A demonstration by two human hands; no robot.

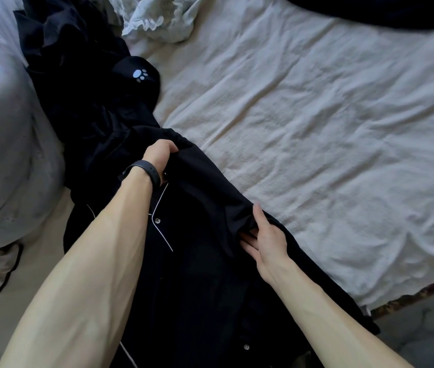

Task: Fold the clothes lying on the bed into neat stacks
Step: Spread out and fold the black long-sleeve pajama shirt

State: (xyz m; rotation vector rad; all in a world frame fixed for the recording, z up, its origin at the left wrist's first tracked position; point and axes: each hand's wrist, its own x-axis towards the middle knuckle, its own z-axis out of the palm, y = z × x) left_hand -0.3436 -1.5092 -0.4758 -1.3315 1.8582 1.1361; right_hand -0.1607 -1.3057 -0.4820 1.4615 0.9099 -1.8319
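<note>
A black garment [205, 192] stretches diagonally across the bed between my hands. My left hand [159, 154], with a dark band on its wrist, grips a bunched edge of it at the far end. My right hand [266, 235] pinches a fold of the same cloth nearer to me, thumb on top and fingers tucked under. Beneath lies a black button shirt with white piping [163, 229], spread flat. A heap of dark clothes [78, 75] sits behind, topped by a black piece with a white paw print [140, 75].
The white wrinkled bed sheet [316, 128] spreads to the right. A white lace garment [155, 17] lies at the top. A pale pillow or duvet [3, 155] bulges on the left. Another dark cloth [383, 11] lies top right. The bed's edge [409, 296] runs lower right.
</note>
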